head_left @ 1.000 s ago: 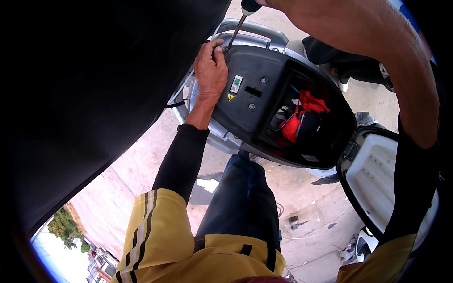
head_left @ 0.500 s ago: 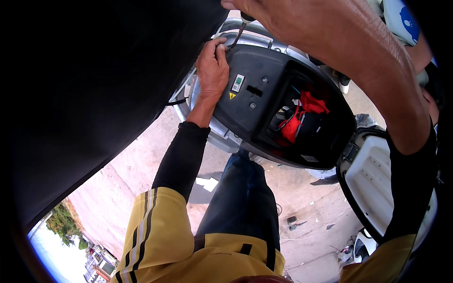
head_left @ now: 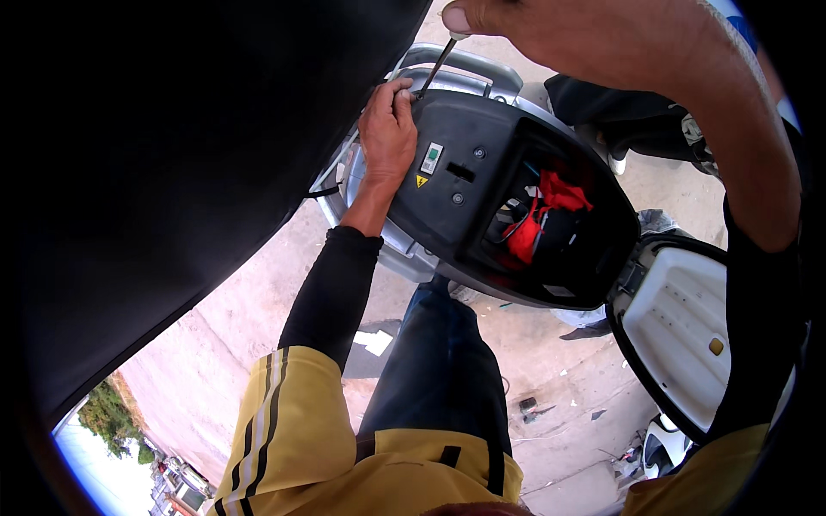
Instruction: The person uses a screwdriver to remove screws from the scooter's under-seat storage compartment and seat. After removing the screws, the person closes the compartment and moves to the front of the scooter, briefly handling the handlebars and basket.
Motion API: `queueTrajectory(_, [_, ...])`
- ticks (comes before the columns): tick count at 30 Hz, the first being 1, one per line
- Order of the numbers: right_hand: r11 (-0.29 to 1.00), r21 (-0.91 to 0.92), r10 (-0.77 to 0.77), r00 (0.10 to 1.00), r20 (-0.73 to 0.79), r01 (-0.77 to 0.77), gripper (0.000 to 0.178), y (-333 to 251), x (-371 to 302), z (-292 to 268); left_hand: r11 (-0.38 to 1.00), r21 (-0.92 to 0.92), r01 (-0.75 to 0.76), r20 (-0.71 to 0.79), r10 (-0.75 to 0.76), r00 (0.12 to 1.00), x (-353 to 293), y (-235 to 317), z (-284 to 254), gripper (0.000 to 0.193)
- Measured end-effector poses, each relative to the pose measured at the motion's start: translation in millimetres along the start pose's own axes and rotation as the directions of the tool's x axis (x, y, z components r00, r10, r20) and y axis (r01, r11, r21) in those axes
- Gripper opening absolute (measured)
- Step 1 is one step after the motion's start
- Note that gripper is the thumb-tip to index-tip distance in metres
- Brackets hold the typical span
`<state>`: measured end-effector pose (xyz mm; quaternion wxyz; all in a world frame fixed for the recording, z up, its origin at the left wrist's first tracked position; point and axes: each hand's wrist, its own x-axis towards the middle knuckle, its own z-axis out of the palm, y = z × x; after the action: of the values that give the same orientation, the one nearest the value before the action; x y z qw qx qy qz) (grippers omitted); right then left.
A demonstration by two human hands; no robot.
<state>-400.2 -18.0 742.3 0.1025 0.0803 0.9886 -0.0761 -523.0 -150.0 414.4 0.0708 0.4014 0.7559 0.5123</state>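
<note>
My right hand (head_left: 551, 39) is at the top, closed round the handle of a screwdriver (head_left: 439, 67). Only a bit of the pale handle end shows under my thumb. The thin dark shaft slants down to the left, and its tip meets the far left corner of a black plastic panel (head_left: 447, 129). Beside that tip my left hand (head_left: 389, 133) lies on the panel's edge with fingers curled and thumb bent close to the shaft; what they grip is hidden. The panel carries a green switch (head_left: 432, 157), a yellow warning triangle (head_left: 422, 181) and two round bolt heads.
Right of the panel, an open storage well (head_left: 594, 249) holds red cloth (head_left: 559, 193) and small items. A white-lined lid (head_left: 680, 327) hangs open at the right. A silver rail (head_left: 473, 60) curves behind. Dark cloth (head_left: 172, 172) fills the left; another person's leg (head_left: 619, 116) stands beyond.
My right hand and forearm have shifted to the right, showing more of the other person's leg. The screwdriver tip stays at the panel's corner. My left hand has hardly moved.
</note>
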Motion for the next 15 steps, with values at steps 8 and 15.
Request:
queueTrajectory(8, [0.899,-0.438,-0.009,1.0,0.001,0.009,0.035,-14.4,19.9,23.8,0.998,0.04,0.054,-0.053,-0.052,0.997,-8.0,-5.5,-19.5,0.015])
queueTrajectory(15, [0.992,-0.125,-0.013,0.994,-0.11,-0.001,0.038,-3.4,5.4,26.5,0.997,0.07,0.022,-0.012,-0.021,1.0,-2.6,0.3,-12.2,0.016])
